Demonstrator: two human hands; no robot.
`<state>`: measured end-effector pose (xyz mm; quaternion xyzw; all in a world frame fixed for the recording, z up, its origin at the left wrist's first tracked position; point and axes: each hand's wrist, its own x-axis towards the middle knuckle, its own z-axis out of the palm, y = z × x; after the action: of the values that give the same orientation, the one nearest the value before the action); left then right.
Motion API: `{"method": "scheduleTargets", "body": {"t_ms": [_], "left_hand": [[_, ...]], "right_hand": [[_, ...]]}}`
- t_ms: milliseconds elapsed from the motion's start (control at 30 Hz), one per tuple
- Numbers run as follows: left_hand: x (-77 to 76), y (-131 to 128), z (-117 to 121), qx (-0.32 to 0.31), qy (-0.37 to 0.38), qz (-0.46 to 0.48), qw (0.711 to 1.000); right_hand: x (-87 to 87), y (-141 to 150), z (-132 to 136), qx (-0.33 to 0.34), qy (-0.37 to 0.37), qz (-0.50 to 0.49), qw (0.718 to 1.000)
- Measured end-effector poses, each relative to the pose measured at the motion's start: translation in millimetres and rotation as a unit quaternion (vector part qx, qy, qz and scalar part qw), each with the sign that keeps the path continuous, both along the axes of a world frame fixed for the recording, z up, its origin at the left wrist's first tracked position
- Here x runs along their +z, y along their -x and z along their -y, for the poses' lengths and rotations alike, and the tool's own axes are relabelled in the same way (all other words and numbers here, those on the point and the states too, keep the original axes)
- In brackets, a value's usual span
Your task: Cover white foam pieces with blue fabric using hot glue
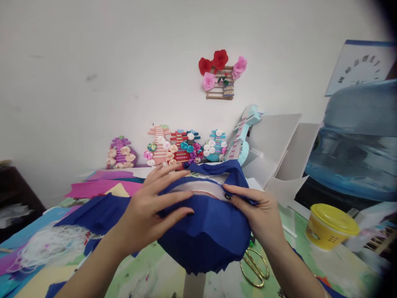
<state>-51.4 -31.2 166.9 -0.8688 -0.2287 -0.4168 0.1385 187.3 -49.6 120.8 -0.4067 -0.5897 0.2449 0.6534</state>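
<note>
A rounded form covered in a dark blue sheet [207, 231], cloth or crepe paper, stands in front of me. A whitish strip [198, 187] shows through a gap along its top, and the blue sheet's lower edge is jagged. My left hand [155, 203] lies over the left side with fingers spread, touching the sheet and the strip's edge. On the right, my right hand [259, 207] pinches the sheet's edge between thumb and index finger. Gold-handled scissors [254, 267] lie on the table just below that hand. What is under the sheet is mostly hidden.
Several decorated instrument-shaped crafts [181, 147] lean along the wall. A yellow lidded tub [331, 227] stands right, before a large water bottle [353, 145]. White boards [273, 140] lean behind. Left lie a tangle of white string [51, 246], a loose blue piece [96, 213] and pink sheets [102, 189].
</note>
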Motion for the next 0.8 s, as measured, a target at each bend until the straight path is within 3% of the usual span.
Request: {"method": "scheduleTargets", "body": {"t_ms": [67,167,267,333,500,567,667,800], "left_hand": [[1.1,1,-2,0.038,0.032,0.138,0.989],[1.9,6,-10,0.071,0.174,0.307,0.933],[-3.8,14,-17,0.014,0.397,0.342,0.851],[-12.4,18,-19,-0.016,0.499,0.340,0.797],[-32.0,22,-13,-0.086,0.605,0.359,0.706],[-32.1,21,-9,-0.095,0.623,0.356,0.690],[-26.2,22,-11,-0.085,0.632,0.321,0.700],[-31.4,22,-42,-0.122,0.681,0.167,0.702]], "right_hand": [[0.0,3,4,-0.011,-0.033,0.006,0.999],[1.7,6,10,-0.017,-0.065,0.024,0.997],[3.9,7,15,-0.032,-0.057,0.041,0.997],[4.8,8,18,-0.047,-0.039,0.041,0.997],[2.7,13,21,-0.073,0.011,-0.026,0.997],[-1.2,16,23,-0.084,0.018,-0.076,0.993],[-14.3,22,33,-0.074,0.047,-0.167,0.982],[-50.6,35,66,-0.029,0.132,-0.224,0.965]]}}
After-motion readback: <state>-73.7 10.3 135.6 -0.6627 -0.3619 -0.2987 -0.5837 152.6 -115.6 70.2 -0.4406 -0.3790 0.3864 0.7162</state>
